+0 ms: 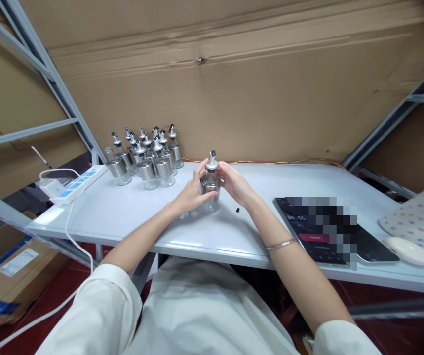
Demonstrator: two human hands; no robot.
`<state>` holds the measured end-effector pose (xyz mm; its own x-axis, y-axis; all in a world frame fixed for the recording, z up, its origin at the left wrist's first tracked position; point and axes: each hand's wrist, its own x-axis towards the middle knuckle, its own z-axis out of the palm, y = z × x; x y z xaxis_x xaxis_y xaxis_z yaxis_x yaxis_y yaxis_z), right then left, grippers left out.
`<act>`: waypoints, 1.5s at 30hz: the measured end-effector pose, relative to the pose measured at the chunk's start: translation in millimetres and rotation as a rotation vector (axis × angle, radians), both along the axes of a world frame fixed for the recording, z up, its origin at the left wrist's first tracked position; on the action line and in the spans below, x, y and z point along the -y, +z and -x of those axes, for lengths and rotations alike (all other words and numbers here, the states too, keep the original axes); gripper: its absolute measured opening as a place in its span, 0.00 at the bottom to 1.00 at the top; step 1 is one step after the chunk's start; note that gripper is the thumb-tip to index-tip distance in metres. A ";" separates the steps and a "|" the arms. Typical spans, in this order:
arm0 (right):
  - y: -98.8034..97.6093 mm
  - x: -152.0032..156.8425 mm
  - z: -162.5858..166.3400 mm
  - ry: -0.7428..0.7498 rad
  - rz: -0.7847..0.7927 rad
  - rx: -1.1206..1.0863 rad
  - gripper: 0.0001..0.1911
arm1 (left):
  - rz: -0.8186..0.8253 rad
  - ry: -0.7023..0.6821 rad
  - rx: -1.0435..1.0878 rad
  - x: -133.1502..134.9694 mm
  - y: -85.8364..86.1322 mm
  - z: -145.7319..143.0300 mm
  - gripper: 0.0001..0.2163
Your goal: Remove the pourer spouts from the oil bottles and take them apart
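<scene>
A small glass dispenser bottle [210,185] with a metal collar and pour spout stands upright on the white table [123,217], held between both hands. My left hand [193,191] wraps its body from the left. My right hand [234,183] touches its upper part near the spout from the right. A tiny black piece [237,210] lies on the table just right of the bottle. A cluster of several similar bottles [147,158] stands at the back left.
A white power strip [76,183] with a plugged charger lies at the left edge. A tablet [326,229], a white mouse [409,250] and a dotted cloth [419,217] sit on the right. Cardboard walls and metal shelf bars surround the table; a cardboard box [8,276] sits below left.
</scene>
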<state>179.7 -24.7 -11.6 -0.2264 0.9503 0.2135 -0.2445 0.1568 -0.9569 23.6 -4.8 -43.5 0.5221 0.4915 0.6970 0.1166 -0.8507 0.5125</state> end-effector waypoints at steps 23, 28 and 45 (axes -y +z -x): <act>-0.1 -1.0 -5.8 -0.066 0.036 0.076 0.19 | 0.172 0.640 0.072 -3.6 3.3 134.3 0.41; -0.5 -1.0 -5.2 -0.068 0.020 0.114 0.17 | 0.103 0.970 0.011 -1.0 7.3 179.8 0.41; 2.3 2.3 -3.9 -0.078 0.019 0.154 0.16 | 0.127 1.098 -0.051 -70.5 26.3 201.2 0.42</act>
<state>183.5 -27.0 -9.3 -0.1807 0.9698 0.1639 -0.0824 0.1512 -0.9851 -177.6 65.8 -17.2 -0.2152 0.7717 0.5984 0.7991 -0.2131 0.5622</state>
